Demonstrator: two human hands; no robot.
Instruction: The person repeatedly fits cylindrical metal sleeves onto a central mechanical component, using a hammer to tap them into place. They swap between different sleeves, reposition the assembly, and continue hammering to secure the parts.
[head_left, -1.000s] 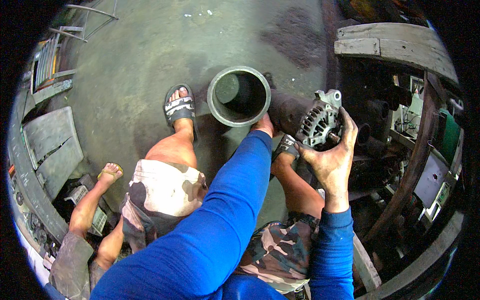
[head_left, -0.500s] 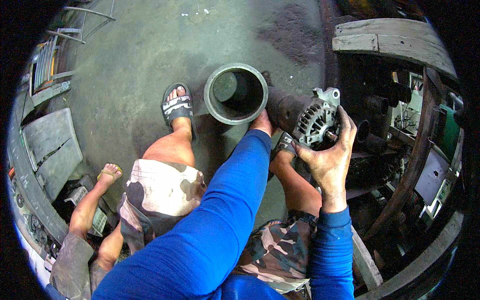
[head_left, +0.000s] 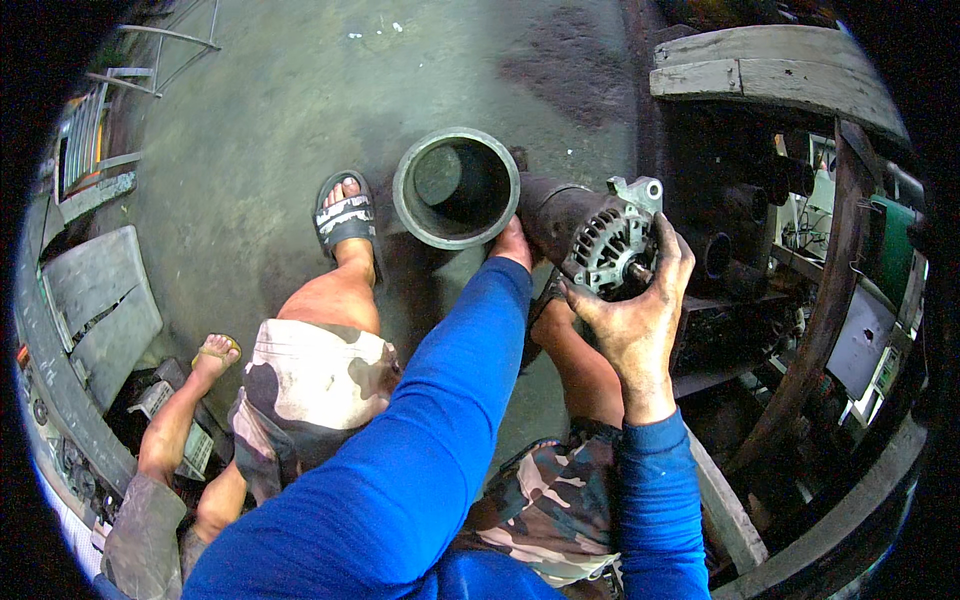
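Observation:
An alternator (head_left: 607,245) with a vented silver end frame, a mounting lug and a short shaft lies in front of me. It sits at the near end of a dark metal cylinder (head_left: 553,212). My right hand (head_left: 645,330) curves round the alternator's shaft end, thumb on the near side and fingers on the far side by the lug. My left hand (head_left: 512,245) reaches in beside the dark cylinder, where its fingers are hidden. Left of that hand, a wide open grey metal pipe (head_left: 401,190) stands upright.
A wooden bench (head_left: 790,90) with dark pipes beneath it runs along the right. A wooden post (head_left: 815,350) slants nearby. At left another person's bare leg (head_left: 170,430) is close to mine. A grey panel (head_left: 105,300) leans at the far left.
The whole view has shifted slightly, so everything appears a little further left. Both hands keep their places at the alternator and the dark cylinder.

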